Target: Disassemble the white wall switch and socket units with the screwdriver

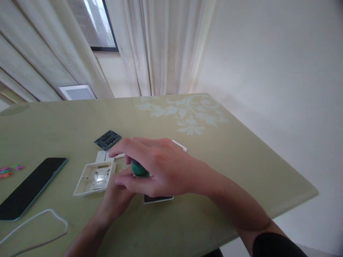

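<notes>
A black sleeve [276, 244] shows on the right arm, low in the view. It is plain, matte and dark throughout, with a smoothly curved hem that circles the limb close to the elbow crease. Below that hem the right forearm [230, 200] is bare, narrowing evenly into a slim wrist. The right hand [163, 167] is bare too, with a broad back, softly rounded knuckles and slender fingers [135, 142]. The left forearm [93, 228] is bare as far as it shows; the left hand [122, 191] is largely hidden.
</notes>
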Demonstrator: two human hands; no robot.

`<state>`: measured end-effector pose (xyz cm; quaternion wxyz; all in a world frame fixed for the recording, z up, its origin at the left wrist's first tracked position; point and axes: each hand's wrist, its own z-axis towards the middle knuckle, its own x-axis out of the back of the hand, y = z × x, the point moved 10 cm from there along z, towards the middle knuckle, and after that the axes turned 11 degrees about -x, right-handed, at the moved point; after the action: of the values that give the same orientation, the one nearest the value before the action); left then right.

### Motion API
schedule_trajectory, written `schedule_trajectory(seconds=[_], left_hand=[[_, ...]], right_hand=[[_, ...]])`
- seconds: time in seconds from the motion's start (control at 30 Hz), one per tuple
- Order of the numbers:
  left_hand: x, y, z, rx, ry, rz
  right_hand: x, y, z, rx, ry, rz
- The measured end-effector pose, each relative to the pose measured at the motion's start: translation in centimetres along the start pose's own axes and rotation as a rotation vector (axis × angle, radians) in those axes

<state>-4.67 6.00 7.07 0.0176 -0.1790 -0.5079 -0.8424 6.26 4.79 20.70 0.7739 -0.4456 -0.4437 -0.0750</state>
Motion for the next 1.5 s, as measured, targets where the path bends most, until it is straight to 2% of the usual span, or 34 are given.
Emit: schedule_trajectory(seconds=[0.13, 0.3, 0.37, 0.5, 0.6, 0.67, 0.77, 0.8, 0.87, 1.0, 1.07, 1.33, 1.5], left_hand=[[0.4, -0.7, -0.5, 0.005, 0.049, -0.05], [-0.1, 0.0, -0.4, -0.026, -0.074, -0.07], [-0.3, 0.6, -0.1, -0.042, -0.08, -0.03], [0.1, 1.2, 0.3, -0.033, 0.005, 0.004], [-0.2, 1.3, 0.3, -0.044, -0.021, -0.034], [-0.1, 0.8, 0.2, -0.039, -0.018, -0.005], [1.1, -0.4, -0.3, -0.017, 0.09, 0.081], [1.1, -0.8, -0.5, -0.001, 0.091, 0.086], [0.4, -1.6, -0.9, 0.036, 0.004, 0.087], [-2.4, -2.3, -2.3, 0.066, -0.312, 0.21], [-3.3, -2.2, -2.8, 0.053, -0.407, 0.268], [-3.9, -1.4, -2.7, -0.031, -0.443, 0.358], [-4.0, -0.7, -2.4, -0.071, -0.421, 0.36]], right_hand=[[0.0, -0.1, -0.1, -0.005, 0.01, 0.025], [0.1, -0.1, -0.2, -0.001, 0.014, 0.023], [0.1, -0.1, -0.2, 0.0, 0.011, 0.011], [0.1, -0.1, -0.1, 0.005, 0.008, -0.001], [0.1, -0.1, -0.1, 0.005, 0.018, -0.001], [0.0, -0.1, 0.0, 0.007, 0.018, 0.0], [-0.2, -0.1, 0.0, 0.009, 0.0, -0.01], [-0.2, -0.1, 0.0, 0.004, -0.003, -0.016], [0.0, 0.1, 0.0, -0.016, -0.007, -0.024], [0.5, 0.2, -0.2, -0.029, -0.021, -0.034], [0.7, 0.1, -0.3, -0.01, -0.015, -0.042], [0.7, -0.5, -0.8, 0.054, -0.039, -0.008], [2.2, -1.1, -1.3, 0.076, 0.02, 0.019]])
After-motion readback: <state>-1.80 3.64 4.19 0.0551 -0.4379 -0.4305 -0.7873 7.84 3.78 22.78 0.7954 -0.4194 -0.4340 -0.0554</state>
